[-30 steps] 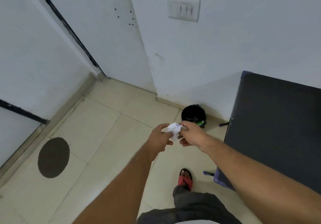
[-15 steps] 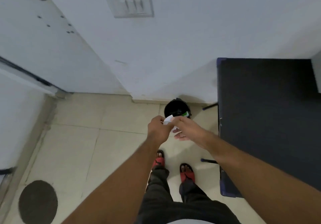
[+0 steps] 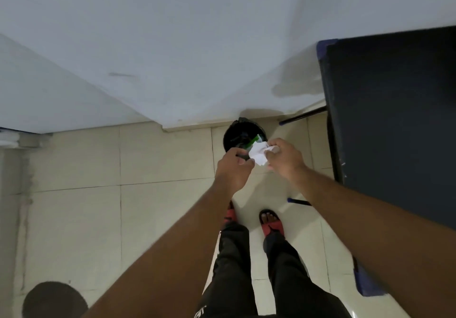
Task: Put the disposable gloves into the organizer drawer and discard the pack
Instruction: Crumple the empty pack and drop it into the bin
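A crumpled white glove pack (image 3: 257,155) is pinched between my left hand (image 3: 234,166) and my right hand (image 3: 283,156), both held out in front of me. The pack hangs just above the near rim of a small black waste bin (image 3: 237,136) that stands on the floor against the white wall. Something green and white (image 3: 256,140) lies inside the bin. No organizer drawer and no loose gloves are in view.
A dark table (image 3: 394,110) with blue edging fills the right side, its thin legs near the bin. My feet in red sandals (image 3: 271,224) stand on cream floor tiles. A round dark mat (image 3: 54,300) lies at the lower left. The white wall rises ahead.
I have stepped closer to the bin and tilted my view down. Both hands carried the pack forward until it hangs over the bin's near rim.
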